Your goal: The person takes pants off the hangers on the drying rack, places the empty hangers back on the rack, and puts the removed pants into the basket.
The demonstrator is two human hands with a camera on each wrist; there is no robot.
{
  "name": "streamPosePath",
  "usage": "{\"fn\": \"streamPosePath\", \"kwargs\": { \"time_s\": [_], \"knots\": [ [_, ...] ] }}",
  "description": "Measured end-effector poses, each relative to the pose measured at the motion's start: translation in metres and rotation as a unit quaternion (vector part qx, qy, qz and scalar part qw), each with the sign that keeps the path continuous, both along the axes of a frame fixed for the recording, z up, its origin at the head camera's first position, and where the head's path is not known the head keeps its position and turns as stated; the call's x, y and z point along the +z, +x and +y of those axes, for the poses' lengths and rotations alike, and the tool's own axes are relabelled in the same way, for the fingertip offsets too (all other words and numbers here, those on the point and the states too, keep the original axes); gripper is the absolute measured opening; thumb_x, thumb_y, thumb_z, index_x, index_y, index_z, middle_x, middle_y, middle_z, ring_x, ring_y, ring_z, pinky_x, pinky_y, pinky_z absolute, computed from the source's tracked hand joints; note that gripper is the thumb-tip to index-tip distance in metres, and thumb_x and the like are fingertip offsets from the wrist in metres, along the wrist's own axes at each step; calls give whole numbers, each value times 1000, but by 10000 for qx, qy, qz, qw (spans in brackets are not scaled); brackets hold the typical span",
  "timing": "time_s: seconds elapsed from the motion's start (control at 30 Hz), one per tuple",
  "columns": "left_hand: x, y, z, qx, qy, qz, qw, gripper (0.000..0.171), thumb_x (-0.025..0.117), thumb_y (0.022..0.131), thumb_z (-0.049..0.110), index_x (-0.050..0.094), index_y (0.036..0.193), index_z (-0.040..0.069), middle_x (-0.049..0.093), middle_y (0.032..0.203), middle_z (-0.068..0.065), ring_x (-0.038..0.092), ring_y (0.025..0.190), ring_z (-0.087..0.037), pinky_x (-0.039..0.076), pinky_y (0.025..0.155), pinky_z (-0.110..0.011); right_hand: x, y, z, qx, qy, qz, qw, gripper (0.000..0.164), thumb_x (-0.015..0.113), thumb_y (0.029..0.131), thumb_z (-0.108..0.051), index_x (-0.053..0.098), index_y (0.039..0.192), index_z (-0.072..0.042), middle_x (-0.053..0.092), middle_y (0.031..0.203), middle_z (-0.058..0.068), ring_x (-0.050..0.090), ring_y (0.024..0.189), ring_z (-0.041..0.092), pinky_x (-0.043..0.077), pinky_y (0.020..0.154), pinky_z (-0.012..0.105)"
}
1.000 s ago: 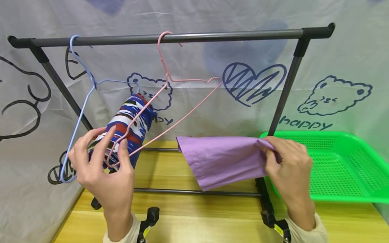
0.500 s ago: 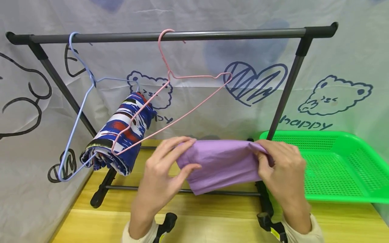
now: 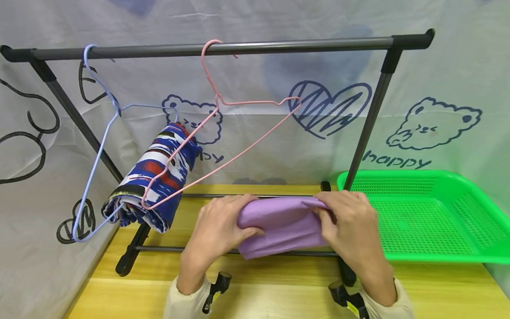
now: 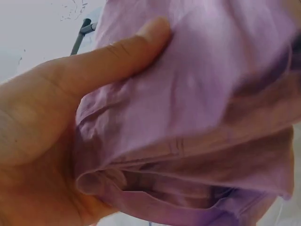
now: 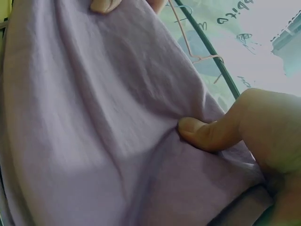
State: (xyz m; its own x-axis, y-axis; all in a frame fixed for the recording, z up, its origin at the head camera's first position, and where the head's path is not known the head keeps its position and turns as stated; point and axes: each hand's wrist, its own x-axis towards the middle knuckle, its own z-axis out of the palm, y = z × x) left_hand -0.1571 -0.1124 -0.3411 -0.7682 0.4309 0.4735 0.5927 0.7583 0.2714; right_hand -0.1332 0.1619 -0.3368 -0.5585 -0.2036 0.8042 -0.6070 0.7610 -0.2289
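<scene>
Between my two hands a folded purple cloth is stretched in front of the rack, its layers and a seamed hem showing in the left wrist view. My left hand grips its left end, thumb on the near face and the other fingers behind. At the right end my right hand pinches the cloth's upper corner, and creases run out from that thumb. A pink hanger hangs bare from the rail above and left of the cloth.
A blue hanger hangs at the left, with a rolled blue, white and red striped garment on it. The black rack's rail crosses the top. A green basket stands at the right on the wooden table.
My left hand has left the pink hanger, moved right and taken hold of the cloth's left end. The right hand, holding the cloth, has shifted slightly left. The pink hanger has swung a little.
</scene>
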Motion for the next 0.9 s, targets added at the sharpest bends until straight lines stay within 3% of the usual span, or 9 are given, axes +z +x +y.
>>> {"fn": "streamPosePath", "kwargs": {
  "time_s": [0.23, 0.43, 0.53, 0.63, 0.77, 0.83, 0.9],
  "knots": [
    [-3, -6, -3, -499, 191, -43, 9986, 34, 93, 75, 32, 75, 102, 24, 71, 83, 8, 61, 66, -9, 46, 56, -29, -2, -1, 12, 329, 368, -630, 9968, 20, 86, 77, -5, 77, 95, -9, 76, 94, 1, 72, 88, 23, 53, 80, 47],
    [-6, -9, -5, -754, 546, -85, 9956, 25, 92, 76, 31, 74, 92, 27, 64, 73, 14, 52, 59, -4, 38, 50, -26, -1, -6, 26, 862, 703, -1447, 9832, 27, 90, 79, -20, 74, 100, -15, 74, 98, -6, 70, 88, 15, 55, 77, 42],
    [-6, -8, -6, -801, 640, -110, 9947, 22, 92, 77, 28, 73, 90, 28, 62, 72, 16, 50, 57, -3, 37, 49, -26, 4, -9, 33, 1183, 1101, -2081, 9647, 38, 90, 79, -28, 73, 113, -18, 73, 105, -8, 67, 89, 10, 55, 78, 40],
    [-6, -7, -7, -913, 682, -239, 9932, 22, 91, 78, 24, 74, 90, 28, 64, 74, 17, 51, 59, -3, 38, 50, -25, 9, -11, 40, 1558, 1588, -2840, 9326, 50, 89, 81, -32, 69, 125, -20, 72, 107, -11, 64, 86, 4, 53, 77, 36],
    [-6, -8, -4, -1222, 585, -549, 9893, 22, 91, 77, 23, 73, 88, 26, 64, 74, 16, 52, 61, -3, 40, 53, -24, 11, -13, 46, 2058, 1911, -3481, 8944, 42, 85, 85, -29, 67, 122, -18, 68, 93, -15, 59, 74, 0, 52, 68, 28],
    [-3, -9, -1, -1359, 397, -672, 9876, 23, 91, 77, 26, 70, 85, 25, 60, 71, 16, 51, 61, -3, 41, 54, -25, 12, -13, 49, 2163, 1956, -3552, 8882, 34, 83, 88, -25, 67, 117, -17, 66, 87, -17, 57, 70, -1, 50, 65, 26],
    [2, -10, 2, -1491, 127, -765, 9858, 24, 91, 78, 29, 68, 85, 24, 59, 71, 14, 52, 63, -4, 43, 57, -27, 13, -13, 53, 2147, 2028, -3404, 8927, 31, 82, 88, -23, 68, 115, -16, 64, 85, -17, 55, 69, -1, 48, 63, 25]
  ]
}}
